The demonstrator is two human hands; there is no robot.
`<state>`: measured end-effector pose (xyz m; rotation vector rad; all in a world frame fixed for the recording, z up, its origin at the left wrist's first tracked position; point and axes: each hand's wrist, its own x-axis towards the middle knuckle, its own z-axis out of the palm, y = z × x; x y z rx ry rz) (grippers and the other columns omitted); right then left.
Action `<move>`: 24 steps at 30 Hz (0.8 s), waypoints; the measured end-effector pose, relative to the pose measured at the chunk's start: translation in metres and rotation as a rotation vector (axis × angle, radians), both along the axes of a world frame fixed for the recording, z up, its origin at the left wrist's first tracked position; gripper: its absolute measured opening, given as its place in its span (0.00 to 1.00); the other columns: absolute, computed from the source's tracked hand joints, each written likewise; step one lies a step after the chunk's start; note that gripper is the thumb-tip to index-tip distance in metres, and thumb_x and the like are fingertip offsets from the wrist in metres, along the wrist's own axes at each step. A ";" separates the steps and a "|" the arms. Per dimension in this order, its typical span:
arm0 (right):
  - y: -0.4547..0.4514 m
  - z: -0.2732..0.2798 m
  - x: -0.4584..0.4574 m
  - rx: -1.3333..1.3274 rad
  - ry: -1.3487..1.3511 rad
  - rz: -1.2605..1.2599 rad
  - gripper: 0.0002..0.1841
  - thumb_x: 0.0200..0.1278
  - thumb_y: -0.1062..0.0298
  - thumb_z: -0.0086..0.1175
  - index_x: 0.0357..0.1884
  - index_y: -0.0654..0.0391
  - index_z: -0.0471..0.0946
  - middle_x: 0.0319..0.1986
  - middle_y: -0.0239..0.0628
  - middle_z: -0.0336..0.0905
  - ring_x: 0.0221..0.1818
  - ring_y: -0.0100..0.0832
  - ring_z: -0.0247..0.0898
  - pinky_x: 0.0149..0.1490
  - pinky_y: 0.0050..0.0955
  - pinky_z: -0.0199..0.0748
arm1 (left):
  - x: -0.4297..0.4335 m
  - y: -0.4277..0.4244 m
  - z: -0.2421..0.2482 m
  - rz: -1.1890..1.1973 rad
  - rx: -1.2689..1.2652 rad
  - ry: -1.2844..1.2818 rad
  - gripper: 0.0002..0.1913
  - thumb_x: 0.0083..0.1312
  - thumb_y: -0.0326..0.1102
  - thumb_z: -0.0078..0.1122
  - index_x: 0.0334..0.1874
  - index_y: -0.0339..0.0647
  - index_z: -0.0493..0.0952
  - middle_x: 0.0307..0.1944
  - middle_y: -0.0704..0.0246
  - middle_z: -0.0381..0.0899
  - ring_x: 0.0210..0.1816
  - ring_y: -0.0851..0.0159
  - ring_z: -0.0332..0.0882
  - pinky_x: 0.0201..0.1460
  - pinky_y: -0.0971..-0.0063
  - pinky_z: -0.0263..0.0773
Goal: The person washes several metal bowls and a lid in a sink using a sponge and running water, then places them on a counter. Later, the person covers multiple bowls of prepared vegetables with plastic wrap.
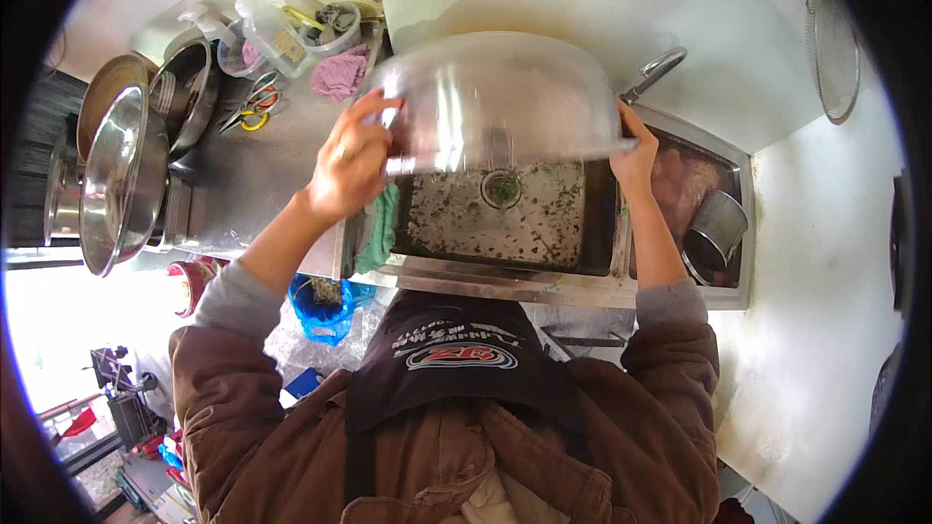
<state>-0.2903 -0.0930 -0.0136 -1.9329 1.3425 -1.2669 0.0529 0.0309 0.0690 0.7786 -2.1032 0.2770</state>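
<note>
A large shiny basin [502, 94], blurred by motion, is held tipped over the far part of the sink. My left hand [357, 149] grips its left side. At its right edge, my right hand [633, 149] holds the rim, the fingertips partly hidden behind it. Beneath lies the sink basin [502, 222], its bottom strewn with green leaf scraps. More scraps have gathered in the round drain [502, 188]. A green cloth [378, 229] hangs over the sink's left edge, just below my left hand.
Behind the basin rises a curved faucet [659, 73]. A metal pot [715, 229] lies tilted in the right-hand sink. Scissors [255, 105], a pink cloth [341, 73], plastic tubs [338, 29] and stacked metal bowls [120, 182] occupy the left counter. A blue-bagged bin [324, 316] stands below.
</note>
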 end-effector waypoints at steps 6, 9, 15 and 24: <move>0.034 0.008 -0.003 -0.137 -0.266 -0.024 0.22 0.53 0.80 0.53 0.53 0.64 0.74 0.46 0.38 0.78 0.47 0.27 0.73 0.53 0.24 0.67 | 0.030 0.010 -0.009 -0.177 -0.066 0.088 0.10 0.36 0.17 0.56 0.21 0.35 0.68 0.37 0.64 0.68 0.51 0.52 0.72 0.61 0.51 0.65; 0.053 0.020 -0.003 -0.111 -0.016 -0.066 0.20 0.54 0.79 0.52 0.52 0.65 0.74 0.46 0.38 0.78 0.47 0.27 0.72 0.54 0.23 0.66 | 0.028 0.021 -0.005 -0.197 -0.040 -0.076 0.09 0.38 0.18 0.54 0.23 0.35 0.69 0.37 0.64 0.68 0.55 0.53 0.69 0.61 0.51 0.64; 0.043 0.035 -0.011 -0.085 0.239 -0.193 0.16 0.56 0.76 0.50 0.48 0.66 0.75 0.42 0.38 0.79 0.45 0.27 0.73 0.52 0.25 0.67 | 0.024 0.033 -0.009 -0.223 -0.099 0.061 0.10 0.39 0.14 0.53 0.22 0.35 0.68 0.36 0.65 0.67 0.53 0.51 0.70 0.61 0.46 0.63; -0.013 0.025 -0.041 -0.324 -0.102 -0.010 0.14 0.59 0.71 0.49 0.47 0.62 0.76 0.40 0.38 0.78 0.44 0.29 0.73 0.52 0.27 0.68 | -0.017 0.049 0.012 -0.134 -0.142 0.136 0.11 0.36 0.17 0.56 0.23 0.34 0.68 0.36 0.64 0.66 0.53 0.50 0.70 0.59 0.42 0.63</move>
